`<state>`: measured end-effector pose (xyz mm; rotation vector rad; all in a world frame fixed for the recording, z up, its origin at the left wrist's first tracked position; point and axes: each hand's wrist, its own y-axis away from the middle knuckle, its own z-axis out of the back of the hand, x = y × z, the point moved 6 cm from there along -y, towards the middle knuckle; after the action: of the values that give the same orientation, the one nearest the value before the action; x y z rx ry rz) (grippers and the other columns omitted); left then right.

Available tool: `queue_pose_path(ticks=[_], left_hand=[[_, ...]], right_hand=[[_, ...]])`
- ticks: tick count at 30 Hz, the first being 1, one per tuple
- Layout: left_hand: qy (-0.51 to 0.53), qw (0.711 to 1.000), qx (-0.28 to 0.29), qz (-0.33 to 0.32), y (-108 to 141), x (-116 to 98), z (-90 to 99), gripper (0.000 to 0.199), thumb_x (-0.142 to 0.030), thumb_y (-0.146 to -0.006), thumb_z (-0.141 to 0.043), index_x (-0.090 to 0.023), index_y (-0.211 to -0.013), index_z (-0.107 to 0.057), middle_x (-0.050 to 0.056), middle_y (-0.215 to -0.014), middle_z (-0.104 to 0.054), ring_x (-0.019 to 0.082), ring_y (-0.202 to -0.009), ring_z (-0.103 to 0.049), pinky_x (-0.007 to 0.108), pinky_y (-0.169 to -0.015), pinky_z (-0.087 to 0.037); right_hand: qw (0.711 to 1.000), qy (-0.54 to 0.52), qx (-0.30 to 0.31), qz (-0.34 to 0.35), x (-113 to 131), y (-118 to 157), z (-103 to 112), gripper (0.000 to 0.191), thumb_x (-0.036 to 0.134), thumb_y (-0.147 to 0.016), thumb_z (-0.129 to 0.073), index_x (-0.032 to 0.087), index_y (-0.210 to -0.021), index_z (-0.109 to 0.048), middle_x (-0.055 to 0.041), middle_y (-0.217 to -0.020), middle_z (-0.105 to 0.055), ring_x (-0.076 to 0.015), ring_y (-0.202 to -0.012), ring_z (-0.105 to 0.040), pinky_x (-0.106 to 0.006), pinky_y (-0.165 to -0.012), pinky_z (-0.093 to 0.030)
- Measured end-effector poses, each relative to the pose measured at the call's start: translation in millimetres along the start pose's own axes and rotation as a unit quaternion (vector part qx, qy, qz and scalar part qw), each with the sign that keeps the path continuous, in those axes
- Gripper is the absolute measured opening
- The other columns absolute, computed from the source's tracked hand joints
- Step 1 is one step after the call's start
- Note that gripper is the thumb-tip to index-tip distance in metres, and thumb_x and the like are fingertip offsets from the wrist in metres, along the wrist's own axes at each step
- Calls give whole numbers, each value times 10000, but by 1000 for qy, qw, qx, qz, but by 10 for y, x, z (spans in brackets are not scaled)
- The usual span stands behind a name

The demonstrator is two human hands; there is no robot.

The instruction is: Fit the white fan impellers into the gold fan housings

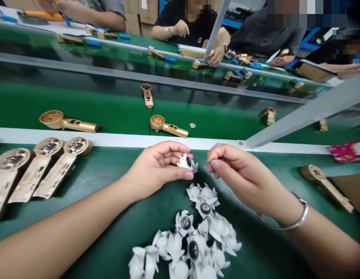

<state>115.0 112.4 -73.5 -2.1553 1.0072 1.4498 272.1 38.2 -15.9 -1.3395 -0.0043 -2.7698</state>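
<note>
My left hand [152,170] holds a small white fan blade [183,161] between thumb and fingers, its dark round hub turned to the right. Just right of it, my right hand [243,172] is closed in a pinch; whatever the fingertips grip is too small to name. Below both hands lies a loose heap of white fan blades [175,245], some with the dark hub facing up. At the left, several gold handheld fan housings [53,168] rest in a row with their round heads away from me.
A white rail [121,140] separates my bench from a green conveyor belt [116,104] carrying gold fan housings [168,126]. A grey slanted post [302,104] rises on the right, near another fan housing [326,186] and a red packet [348,151]. Co-workers sit across the belt.
</note>
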Motion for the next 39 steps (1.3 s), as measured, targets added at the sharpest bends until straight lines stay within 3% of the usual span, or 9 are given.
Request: queue_pose_path(ticks=[5, 15, 22, 24, 27, 30, 33, 36, 39], left_hand=[[51, 999, -6, 4, -7, 7, 12, 411, -96, -638, -867, -181, -1001, -696, -4, -872, -761, 107, -800, -722, 220, -789, -588], [59, 998, -25, 9, -21, 12, 35, 378, -81, -636, -850, -174, -966, -689, -12, -795, -747, 128, -733, -729, 260, -767, -585], [133, 990, -35, -13, -52, 15, 79, 330, -126, -670, -853, -155, -958, -693, 13, -887, -758, 111, -787, -718, 239, -794, -560], [155, 987, -46, 4, -70, 10, 101, 348, -182, -674, -863, -159, -975, -690, -3, -813, -746, 96, -723, -703, 219, -731, -555], [160, 986, -46, 32, -63, -21, 138, 358, -282, -683, -864, -168, -976, -691, -6, -786, -738, 62, -602, -661, 178, -617, -532], [135, 981, 84, 109, 22, -16, 41, 376, -329, -649, -880, -155, -937, -710, 31, -853, -744, 78, -611, -675, 184, -611, -547], [111, 946, 246, 182, 183, 5, -75, 414, -307, -590, -910, -171, -932, -721, 6, -789, -715, 110, -649, -694, 219, -669, -576], [111, 937, 274, 187, 203, 6, -48, 448, -201, -507, -936, -188, -899, -718, -20, -783, -705, 117, -635, -701, 207, -634, -577], [125, 941, 250, 189, 130, 58, -14, 455, -159, -492, -931, -190, -891, -717, -17, -844, -714, 111, -630, -712, 174, -591, -567]], right_hand=[[993, 56, -38, 98, 265, -242, -251, 133, 153, -936, -515, 204, -827, -571, -6, -797, -579, -128, -721, -535, -267, -668, -435], [975, 155, -76, 138, 249, -263, -277, 126, 178, -952, -494, 234, -883, -583, -46, -832, -640, -177, -757, -604, -319, -656, -486], [932, 229, -79, 271, 490, -85, -233, 285, 100, -885, -564, 265, -1109, -623, -69, -1030, -710, -216, -913, -677, -362, -787, -543], [927, 238, -114, 265, 613, -333, -155, 167, 142, -893, -560, 249, -973, -660, -55, -924, -722, -212, -835, -681, -350, -735, -530], [942, 251, -140, 175, 755, -1183, -143, 184, 301, -938, -538, 198, -953, -690, -63, -821, -713, -226, -757, -681, -348, -693, -506], [957, 284, -50, 38, 762, -2273, -444, 590, 540, -885, -610, 105, -1282, -562, -135, -995, -700, -299, -932, -673, -386, -786, -507], [962, 273, -11, -16, 768, -3056, -865, 728, 540, -810, -714, 3, -1266, -531, -223, -1062, -666, -325, -945, -661, -417, -769, -527], [968, 246, 46, -37, 669, -3380, -1239, 497, 425, -855, -713, 78, -1188, -587, -129, -1033, -672, -216, -842, -666, -369, -713, -562], [975, 206, 76, -15, 523, -3330, -1291, 272, 365, -951, -608, 141, -1104, -627, -43, -1004, -666, -137, -804, -653, -312, -703, -571]])
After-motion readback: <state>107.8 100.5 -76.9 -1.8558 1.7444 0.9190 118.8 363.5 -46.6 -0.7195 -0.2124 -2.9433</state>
